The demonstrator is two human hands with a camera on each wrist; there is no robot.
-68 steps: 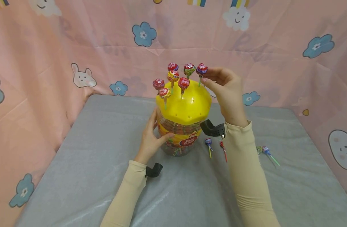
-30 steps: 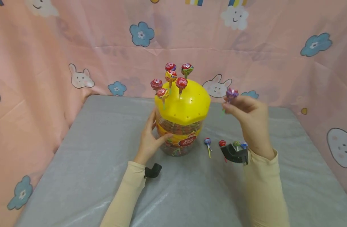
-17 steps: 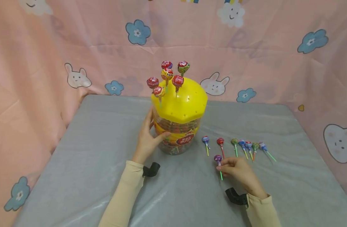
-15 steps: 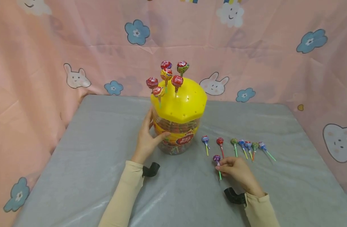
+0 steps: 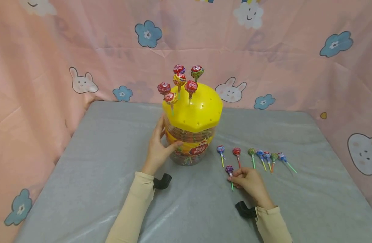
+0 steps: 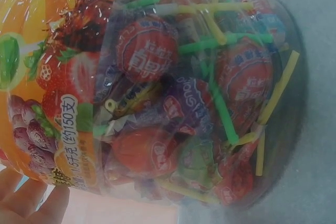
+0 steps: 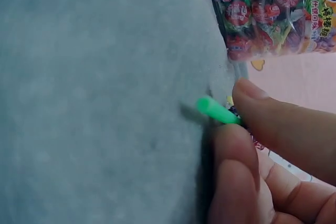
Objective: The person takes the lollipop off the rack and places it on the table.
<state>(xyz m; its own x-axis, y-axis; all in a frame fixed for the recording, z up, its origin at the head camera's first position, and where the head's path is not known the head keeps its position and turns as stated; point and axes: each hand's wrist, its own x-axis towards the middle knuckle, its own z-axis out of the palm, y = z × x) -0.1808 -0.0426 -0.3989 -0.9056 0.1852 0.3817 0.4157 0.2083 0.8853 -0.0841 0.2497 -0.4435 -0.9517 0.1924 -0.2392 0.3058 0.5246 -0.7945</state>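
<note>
A clear plastic jar (image 5: 199,148) of lollipops stands upright on the grey cloth, under a domed yellow lid (image 5: 205,108) dotted with small holes. Several wrapped lollipops (image 5: 191,87) stick up from the left and back of that lid. My left hand (image 5: 155,153) grips the jar's left side, thumb across the label; in the left wrist view its fingers (image 6: 50,205) lie along the jar. My right hand (image 5: 251,184) pinches a purple lollipop (image 5: 229,170) low over the cloth. The right wrist view shows its green stick (image 7: 216,109) between thumb and finger.
Right of the jar lie several lollipops in a loose row, among them a blue one (image 5: 220,150), a red one (image 5: 237,152) and a green one (image 5: 252,152). A pink patterned curtain (image 5: 186,37) hangs behind the grey cloth-covered table (image 5: 82,189).
My right hand has pulled the purple lollipop from the lid's back right and brought it down to the cloth before the row, then slightly left. My left hand stays on the jar.
</note>
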